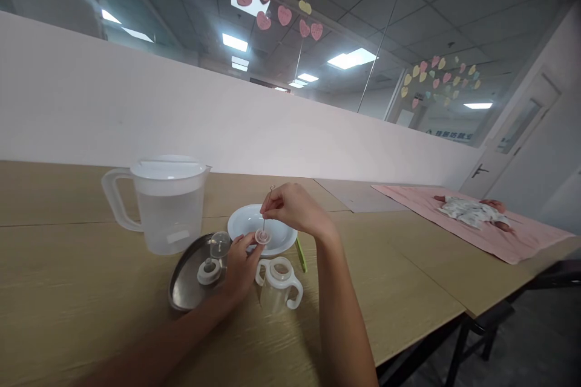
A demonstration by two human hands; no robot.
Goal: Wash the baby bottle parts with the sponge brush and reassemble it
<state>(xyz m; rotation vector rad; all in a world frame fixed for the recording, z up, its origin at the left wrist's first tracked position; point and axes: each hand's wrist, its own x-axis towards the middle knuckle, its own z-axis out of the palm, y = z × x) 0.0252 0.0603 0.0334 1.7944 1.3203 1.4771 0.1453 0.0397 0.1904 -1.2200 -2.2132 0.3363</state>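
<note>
Bare forearms reach in over the tabletop's near edge, the left hand pinching a small round translucent piece between nearly closed fingers, while the right hand, thumb and fingertips shut together, grips a thin looped wire standing in it. Below sits a clear bottle with two curved white handles, uncapped; a glossy white bowl lies just behind. Leftward, a shiny metal tray carries a white ring and a clear dome, near a frosted lidded plastic pitcher.
</note>
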